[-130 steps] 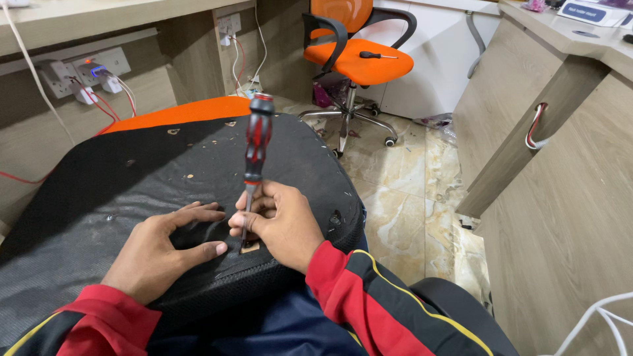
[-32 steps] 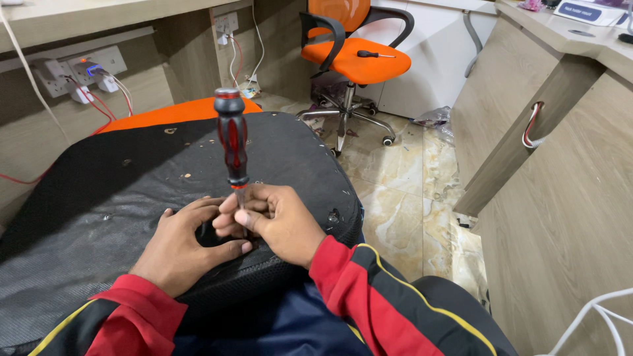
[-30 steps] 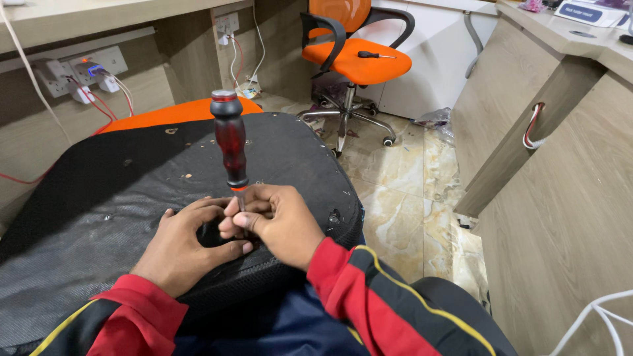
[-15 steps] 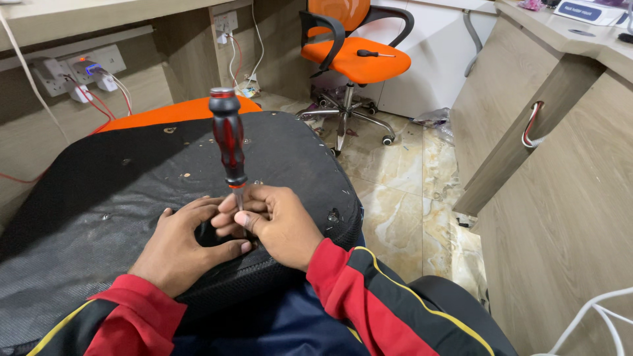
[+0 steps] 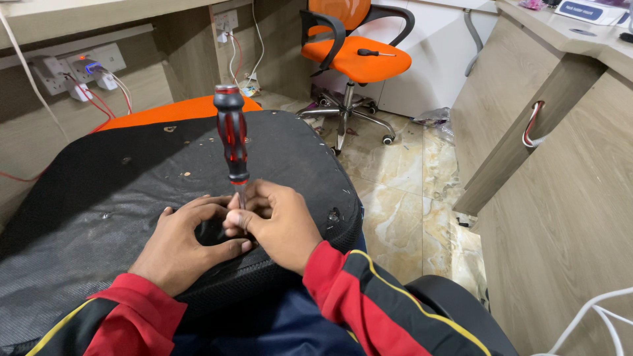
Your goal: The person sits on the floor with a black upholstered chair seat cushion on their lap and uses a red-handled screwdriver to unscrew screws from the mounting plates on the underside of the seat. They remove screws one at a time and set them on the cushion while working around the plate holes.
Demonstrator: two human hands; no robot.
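Since the earliest frame your screwdriver (image 5: 232, 135) has swung from leaning right to standing nearly upright, tilted a little to the left at the top, and your left hand (image 5: 184, 247) has drawn in closer to the right. Your right hand (image 5: 277, 221) is closed narrowly around the metal shaft just under the red and black handle, fingertips pinching it, with the tip pressed down onto the black underside of the upturned chair seat (image 5: 132, 191) that rests across your lap. Your left hand lies palm down on that black fabric, thumb and fingers curled in a half ring around the spot where the tip meets the seat, touching your right fingers; it seems to grip nothing, though what sits under the fingers is hidden. An orange edge of the seat shows at its far side. On the wall to the upper left a white power strip (image 5: 79, 69) carries plugs with red and white wires and a small blue light. Beyond, an orange office chair (image 5: 356, 53) stands on the marble floor (image 5: 409, 191) with a second, small screwdriver (image 5: 376, 53) lying on its cushion. At the top right, on the wooden counter (image 5: 560, 39), lies a flat white and blue rectangular label card (image 5: 583, 10).
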